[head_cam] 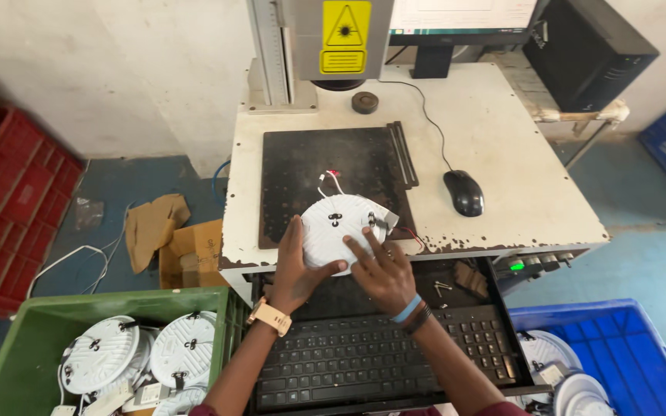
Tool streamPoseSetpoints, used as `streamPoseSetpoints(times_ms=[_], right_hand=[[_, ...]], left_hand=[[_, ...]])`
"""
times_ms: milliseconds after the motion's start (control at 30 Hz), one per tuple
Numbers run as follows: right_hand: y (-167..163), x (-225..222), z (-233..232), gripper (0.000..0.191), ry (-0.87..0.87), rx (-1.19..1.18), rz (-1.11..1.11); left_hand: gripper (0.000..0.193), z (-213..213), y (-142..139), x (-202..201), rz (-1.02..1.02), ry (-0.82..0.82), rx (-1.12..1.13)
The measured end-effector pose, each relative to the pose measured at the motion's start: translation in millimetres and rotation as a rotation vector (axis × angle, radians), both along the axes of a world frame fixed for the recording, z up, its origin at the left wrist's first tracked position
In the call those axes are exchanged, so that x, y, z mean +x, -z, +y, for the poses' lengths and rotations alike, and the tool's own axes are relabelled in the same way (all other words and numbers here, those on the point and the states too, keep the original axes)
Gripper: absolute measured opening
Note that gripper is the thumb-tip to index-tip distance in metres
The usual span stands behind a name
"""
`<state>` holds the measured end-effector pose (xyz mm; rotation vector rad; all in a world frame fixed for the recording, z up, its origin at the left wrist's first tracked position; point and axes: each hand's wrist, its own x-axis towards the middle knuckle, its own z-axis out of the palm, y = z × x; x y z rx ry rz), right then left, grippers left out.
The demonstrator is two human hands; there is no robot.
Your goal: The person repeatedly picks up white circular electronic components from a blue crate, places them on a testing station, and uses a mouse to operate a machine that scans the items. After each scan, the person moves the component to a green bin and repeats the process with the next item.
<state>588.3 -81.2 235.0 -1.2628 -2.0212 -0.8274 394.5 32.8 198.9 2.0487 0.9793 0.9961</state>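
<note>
A round white lamp housing (337, 225) with black clips and short wires lies back-up on the black work plate (302, 166) of a laser marking machine. My left hand (294, 266) grips its left and near edge, thumb under the rim. Fingers of my right hand (383, 266) press flat on its right side. A watch with a tan strap is on my left wrist, and blue and dark bands are on my right wrist.
The machine's column with a yellow warning label (344, 35) stands behind the plate. A mouse (464, 192) and monitor sit on the right, a keyboard (379, 358) on a tray below. A green crate (32, 339) and a blue crate (626, 347) hold more white housings.
</note>
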Motion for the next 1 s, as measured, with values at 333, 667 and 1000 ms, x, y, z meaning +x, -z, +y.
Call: streamPoseSetpoints(times_ms=[333, 667, 1000], right_hand=[[40, -27, -20, 0.015, -0.046, -0.064, 0.01], [41, 46, 96, 0.077, 0.099, -0.547, 0.702], [29, 97, 168, 0.103, 0.115, -0.641, 0.802]], left_hand=[[0.14, -2, -14, -37, 0.328, 0.084, 0.01], [0.147, 123, 21, 34, 0.205, 0.101, 0.177], [0.119, 158, 10, 44, 0.19, 0.032, 0.12]])
